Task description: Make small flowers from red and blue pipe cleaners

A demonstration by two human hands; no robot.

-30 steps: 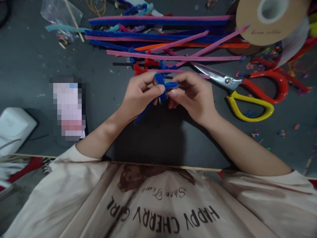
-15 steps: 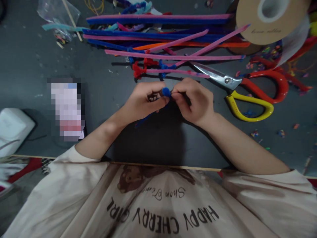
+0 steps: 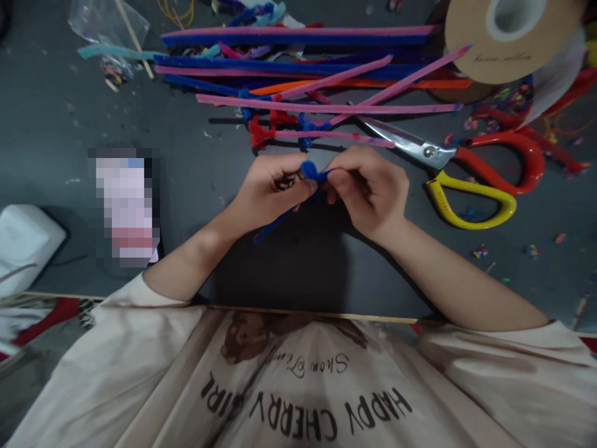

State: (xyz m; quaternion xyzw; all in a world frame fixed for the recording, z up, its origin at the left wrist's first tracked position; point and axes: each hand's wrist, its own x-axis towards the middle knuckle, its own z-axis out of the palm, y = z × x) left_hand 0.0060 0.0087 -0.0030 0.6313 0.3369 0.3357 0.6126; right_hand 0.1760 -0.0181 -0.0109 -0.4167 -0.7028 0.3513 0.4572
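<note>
A blue pipe cleaner [image 3: 309, 169], bent into a small loop, is pinched between the thumb and fingers of my left hand [image 3: 275, 190]. Its straight tail slants down and left below that palm. My right hand [image 3: 368, 190] is closed on a short blue end of it, just right of the loop. The fingers hide part of the bend. Beyond my hands lie pink pipe cleaners with blue and red knotted ends, among them one with a red knot [image 3: 261, 132].
Scissors [image 3: 429, 152] with red and yellow handles lie to the right. Behind is a pile of pipe cleaners [image 3: 298, 37], with a cardboard spool [image 3: 466, 37] at the far right. A phone [image 3: 125, 205] and a white device [image 3: 28, 242] are on the left.
My right hand has shifted slightly right, so a short blue stretch of pipe cleaner now shows between the hands. The loop in my left hand has tilted a little left.
</note>
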